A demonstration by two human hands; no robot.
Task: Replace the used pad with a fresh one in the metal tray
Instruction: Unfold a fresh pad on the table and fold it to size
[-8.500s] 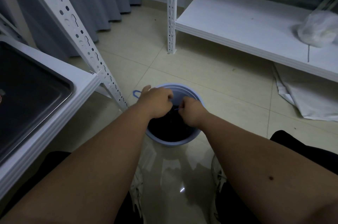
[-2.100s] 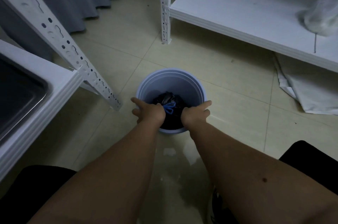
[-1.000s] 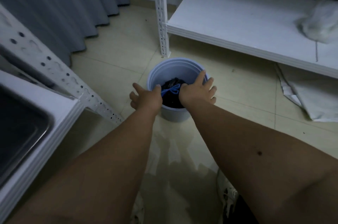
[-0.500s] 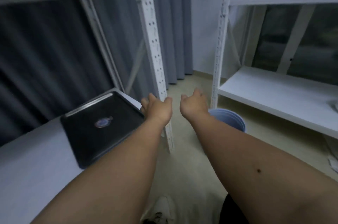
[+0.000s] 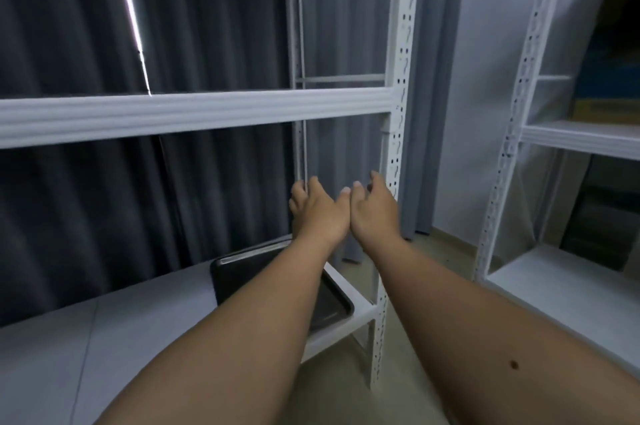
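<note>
The dark metal tray (image 5: 232,279) lies on the white lower shelf at the centre, its middle hidden behind my left forearm. My left hand (image 5: 317,211) and my right hand (image 5: 372,211) are raised side by side in the air above the tray's far end, nearly touching. Both hold nothing, with fingers loosely spread and slightly curled. No pad shows in this view.
A white shelf beam (image 5: 194,114) crosses the view above my hands. A perforated upright post (image 5: 398,147) stands just right of my right hand. Dark curtains (image 5: 86,199) hang behind. A second white rack (image 5: 571,279) stands at the right, with a cardboard box (image 5: 609,109) on its upper shelf.
My hands let go of the blue bucket on the floor and rose together. The view swung up from the floor to the rack; the bucket is out of sight.
</note>
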